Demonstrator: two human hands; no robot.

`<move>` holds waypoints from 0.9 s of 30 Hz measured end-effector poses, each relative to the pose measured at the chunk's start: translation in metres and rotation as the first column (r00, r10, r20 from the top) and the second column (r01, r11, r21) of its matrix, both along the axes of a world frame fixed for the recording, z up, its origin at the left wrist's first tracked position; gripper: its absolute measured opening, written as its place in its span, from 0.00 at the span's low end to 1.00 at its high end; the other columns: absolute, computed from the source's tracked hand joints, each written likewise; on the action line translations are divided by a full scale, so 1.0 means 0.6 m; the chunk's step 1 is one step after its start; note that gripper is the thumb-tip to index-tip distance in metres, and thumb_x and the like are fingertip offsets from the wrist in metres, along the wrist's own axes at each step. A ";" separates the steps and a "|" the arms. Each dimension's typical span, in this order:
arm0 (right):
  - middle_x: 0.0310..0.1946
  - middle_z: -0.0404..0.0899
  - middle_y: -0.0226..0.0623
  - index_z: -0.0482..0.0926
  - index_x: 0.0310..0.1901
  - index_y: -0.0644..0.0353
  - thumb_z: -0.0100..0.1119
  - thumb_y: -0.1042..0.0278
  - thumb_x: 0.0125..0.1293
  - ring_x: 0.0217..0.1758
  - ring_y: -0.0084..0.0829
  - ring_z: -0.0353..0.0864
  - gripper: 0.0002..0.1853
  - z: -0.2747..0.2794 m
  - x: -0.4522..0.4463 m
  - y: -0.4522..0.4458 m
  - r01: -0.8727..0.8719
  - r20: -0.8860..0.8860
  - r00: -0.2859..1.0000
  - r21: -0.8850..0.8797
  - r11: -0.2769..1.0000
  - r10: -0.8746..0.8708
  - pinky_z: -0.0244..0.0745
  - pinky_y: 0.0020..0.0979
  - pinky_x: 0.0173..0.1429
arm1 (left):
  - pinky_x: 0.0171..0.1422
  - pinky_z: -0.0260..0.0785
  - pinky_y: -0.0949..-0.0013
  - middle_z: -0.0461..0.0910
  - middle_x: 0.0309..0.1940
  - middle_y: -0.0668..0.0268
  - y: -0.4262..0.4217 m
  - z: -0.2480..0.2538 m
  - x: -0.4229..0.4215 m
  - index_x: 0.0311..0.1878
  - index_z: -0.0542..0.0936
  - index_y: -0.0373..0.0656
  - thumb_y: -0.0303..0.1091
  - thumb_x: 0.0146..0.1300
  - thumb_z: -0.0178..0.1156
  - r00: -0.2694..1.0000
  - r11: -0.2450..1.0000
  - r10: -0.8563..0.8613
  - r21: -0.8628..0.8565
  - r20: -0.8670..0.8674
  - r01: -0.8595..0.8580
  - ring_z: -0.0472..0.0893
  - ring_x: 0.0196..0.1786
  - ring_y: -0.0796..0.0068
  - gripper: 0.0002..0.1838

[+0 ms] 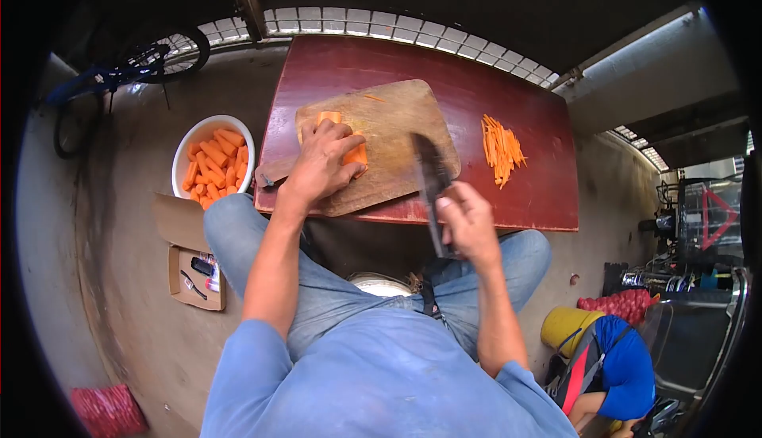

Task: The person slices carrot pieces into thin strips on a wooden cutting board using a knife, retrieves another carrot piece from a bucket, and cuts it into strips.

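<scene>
- Cutting looks under way: the left hand (321, 154) pins thick orange carrot pieces (329, 117) on a worn wooden board (405, 112), left of centre.
- Right hand (470, 219) grips a blurred dark-bladed knife (431, 169).
- Another cut would call for keeping the left hand clear.
- Smooth pieces; thin orange strips (500, 150) heap on the red wooden desk (548, 144).

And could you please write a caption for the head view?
Left hand holding carrot on a board, right hand gripping a knife, carrot strips on the red table.
</scene>
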State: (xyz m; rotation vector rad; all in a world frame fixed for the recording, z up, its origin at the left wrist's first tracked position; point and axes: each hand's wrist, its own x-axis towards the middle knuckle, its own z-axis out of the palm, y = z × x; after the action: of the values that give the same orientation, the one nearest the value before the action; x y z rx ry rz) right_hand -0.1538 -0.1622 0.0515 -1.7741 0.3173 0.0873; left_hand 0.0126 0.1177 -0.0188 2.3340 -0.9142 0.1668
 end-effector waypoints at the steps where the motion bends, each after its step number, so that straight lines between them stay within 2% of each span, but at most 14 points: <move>1: 0.31 0.82 0.28 0.83 0.57 0.64 0.64 0.66 0.83 0.23 0.16 0.76 0.11 -0.003 -0.001 0.022 -0.042 -0.015 0.999 0.046 0.998 0.043 0.70 0.26 0.26 | 0.80 0.58 0.46 0.86 0.61 0.62 -0.004 -0.003 0.000 0.64 0.91 0.47 0.46 0.54 0.85 1.000 1.000 0.002 0.001 0.011 -0.002 0.79 0.69 0.56 0.33; 3: 0.30 0.81 0.28 0.83 0.57 0.63 0.64 0.67 0.83 0.23 0.16 0.75 0.10 -0.027 0.007 0.048 -0.088 0.106 0.990 -0.064 0.994 0.094 0.70 0.27 0.26 | 0.79 0.58 0.46 0.85 0.63 0.62 -0.008 0.006 -0.002 0.67 0.89 0.48 0.46 0.52 0.86 0.999 1.000 0.014 0.003 0.034 -0.014 0.78 0.70 0.56 0.37; 6: 0.30 0.80 0.28 0.83 0.58 0.64 0.63 0.68 0.83 0.23 0.16 0.75 0.11 -0.037 0.025 0.049 -0.106 0.104 0.988 -0.050 0.993 0.111 0.70 0.27 0.26 | 0.78 0.59 0.46 0.84 0.64 0.61 -0.001 0.050 -0.016 0.73 0.86 0.48 0.47 0.51 0.87 0.999 0.992 -0.005 0.124 0.054 -0.002 0.78 0.70 0.55 0.43; 9: 0.29 0.79 0.28 0.81 0.60 0.67 0.63 0.68 0.84 0.22 0.17 0.75 0.13 -0.030 0.031 0.041 -0.107 0.037 0.994 0.088 0.990 0.104 0.70 0.27 0.26 | 0.78 0.60 0.45 0.83 0.65 0.60 -0.001 0.049 -0.017 0.78 0.81 0.50 0.46 0.50 0.87 0.999 0.984 -0.026 0.177 -0.034 0.032 0.77 0.70 0.54 0.49; 12: 0.31 0.79 0.27 0.80 0.63 0.68 0.63 0.69 0.84 0.22 0.16 0.75 0.15 -0.036 0.024 0.037 -0.075 0.025 0.997 0.133 0.988 0.072 0.70 0.26 0.26 | 0.77 0.60 0.45 0.83 0.64 0.59 -0.007 0.038 -0.011 0.80 0.79 0.50 0.44 0.51 0.87 0.998 0.993 -0.027 0.113 -0.056 0.033 0.77 0.70 0.53 0.50; 16: 0.33 0.79 0.26 0.81 0.65 0.67 0.63 0.70 0.84 0.22 0.16 0.75 0.15 -0.037 0.014 0.041 -0.052 0.020 0.999 0.143 0.988 0.050 0.70 0.24 0.26 | 0.80 0.59 0.45 0.81 0.65 0.56 -0.021 0.028 -0.008 0.83 0.77 0.53 0.40 0.49 0.88 0.985 0.998 0.003 0.057 -0.174 0.007 0.75 0.72 0.50 0.54; 19: 0.32 0.79 0.26 0.81 0.64 0.68 0.63 0.70 0.84 0.21 0.15 0.74 0.15 -0.034 0.014 0.040 -0.068 0.032 0.997 0.142 0.987 0.064 0.70 0.24 0.26 | 0.81 0.59 0.47 0.79 0.67 0.55 -0.013 0.041 -0.007 0.85 0.75 0.53 0.36 0.50 0.87 0.995 0.999 0.005 0.051 -0.099 0.000 0.74 0.74 0.50 0.55; 22: 0.31 0.79 0.25 0.82 0.64 0.67 0.64 0.69 0.83 0.21 0.15 0.74 0.15 -0.037 0.014 0.038 -0.080 0.036 0.996 0.122 0.989 0.076 0.70 0.24 0.26 | 0.82 0.62 0.47 0.78 0.70 0.55 0.006 0.042 -0.002 0.87 0.73 0.54 0.33 0.50 0.85 0.994 0.991 -0.004 0.132 -0.105 0.018 0.73 0.76 0.47 0.56; 27: 0.29 0.79 0.27 0.82 0.64 0.67 0.65 0.67 0.83 0.21 0.16 0.75 0.16 -0.036 0.016 0.040 -0.102 0.002 0.995 0.058 0.993 0.102 0.71 0.26 0.26 | 0.84 0.64 0.44 0.77 0.73 0.51 0.008 0.029 0.000 0.87 0.71 0.56 0.32 0.50 0.85 0.963 0.998 -0.036 0.032 -0.266 0.046 0.72 0.75 0.43 0.58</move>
State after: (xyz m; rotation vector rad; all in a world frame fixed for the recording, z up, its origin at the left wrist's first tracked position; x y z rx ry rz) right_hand -0.1440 -0.1383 0.0300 -1.7320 0.2222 0.1692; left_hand 0.0125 0.1225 -0.0015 2.2995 -0.8360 -0.1785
